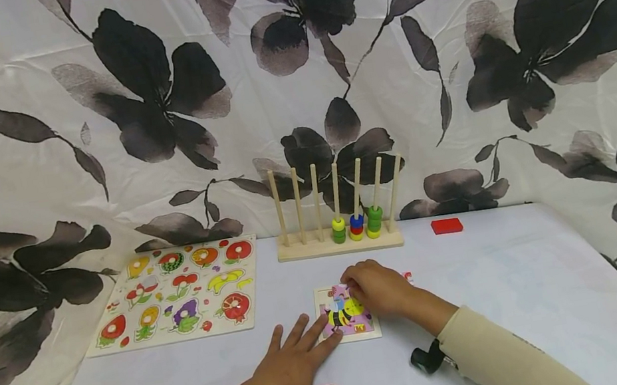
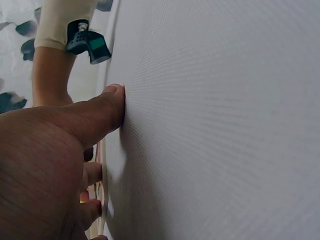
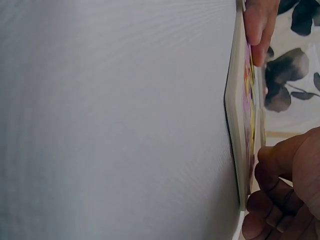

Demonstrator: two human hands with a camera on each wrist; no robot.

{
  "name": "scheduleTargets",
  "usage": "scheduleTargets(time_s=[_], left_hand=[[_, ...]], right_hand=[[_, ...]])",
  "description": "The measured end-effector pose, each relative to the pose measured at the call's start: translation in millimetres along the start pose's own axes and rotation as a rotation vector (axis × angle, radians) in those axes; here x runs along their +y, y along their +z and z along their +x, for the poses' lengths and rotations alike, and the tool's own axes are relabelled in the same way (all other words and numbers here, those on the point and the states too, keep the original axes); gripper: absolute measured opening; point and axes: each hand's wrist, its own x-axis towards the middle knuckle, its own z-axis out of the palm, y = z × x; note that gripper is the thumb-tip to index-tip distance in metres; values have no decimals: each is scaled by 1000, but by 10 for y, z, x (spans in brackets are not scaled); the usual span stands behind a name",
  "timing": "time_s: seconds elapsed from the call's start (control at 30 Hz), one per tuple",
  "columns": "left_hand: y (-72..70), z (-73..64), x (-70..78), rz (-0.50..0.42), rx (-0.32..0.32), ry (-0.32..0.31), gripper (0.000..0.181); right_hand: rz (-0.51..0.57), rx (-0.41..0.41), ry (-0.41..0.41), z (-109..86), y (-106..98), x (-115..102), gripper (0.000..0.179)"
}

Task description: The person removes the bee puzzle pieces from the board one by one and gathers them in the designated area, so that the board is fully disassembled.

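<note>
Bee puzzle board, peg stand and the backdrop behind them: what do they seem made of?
Bee puzzle board: likely wood or fibreboard, matte; its plain edge is pale, its face printed in colour.
Peg stand: probably bare wood, matte; it is pale tan with no paint visible.
Backdrop: apparently thin fabric, perhaps slightly glossy; creases run through its floral print.

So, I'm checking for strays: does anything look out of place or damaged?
A red rectangular piece lies alone right of the pale wooden peg rack, which seems stray. A small red-and-white item beside the right hand, too small to identify, lies off the square wooden bee puzzle. No damage is visible.
</note>
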Motion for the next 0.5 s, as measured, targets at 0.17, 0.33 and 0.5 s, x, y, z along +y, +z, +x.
scheduleTargets(time_s=[0.17, 0.33, 0.5], left_hand=[[0, -5, 2, 0, 2, 1, 89], [4, -7, 6, -4, 3, 1, 89], [15, -3, 7, -7, 8, 0, 89]], right_hand=[[6, 13, 9, -10, -16, 32, 22], [13, 31, 51, -58, -62, 91, 24], [21, 58, 92, -143, -123, 174, 23]])
